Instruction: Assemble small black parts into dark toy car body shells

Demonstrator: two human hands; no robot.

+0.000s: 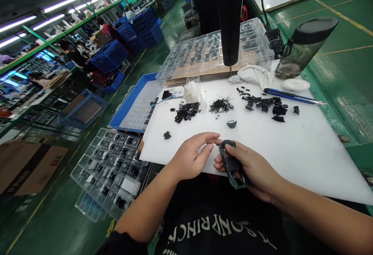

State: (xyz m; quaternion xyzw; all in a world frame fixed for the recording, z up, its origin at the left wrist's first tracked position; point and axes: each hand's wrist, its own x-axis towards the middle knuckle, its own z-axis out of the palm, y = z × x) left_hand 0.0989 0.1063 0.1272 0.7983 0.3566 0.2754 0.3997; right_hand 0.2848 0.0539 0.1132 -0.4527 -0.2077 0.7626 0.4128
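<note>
My right hand (255, 165) is closed around a dark grey plastic housing (233, 163), long and rounded at the top, with an opening near its lower end. It is held tilted above the near edge of the white work board (291, 146). My left hand (194, 156) is beside the top of the housing, its fingers stretched out and the thumb apart from the index finger. Its fingertips are close to the housing's upper end; whether they touch it I cannot tell. Beyond my hands a small dark curved part (231, 124) lies on the board.
Piles of small black parts (187, 112), tiny black pieces (221, 105) and larger black pieces (264, 103) lie across the board. A black powered screwdriver (230, 33) hangs above. Behind are clear trays (175, 68); at right, tweezers (294, 96) and a bottle (305, 49).
</note>
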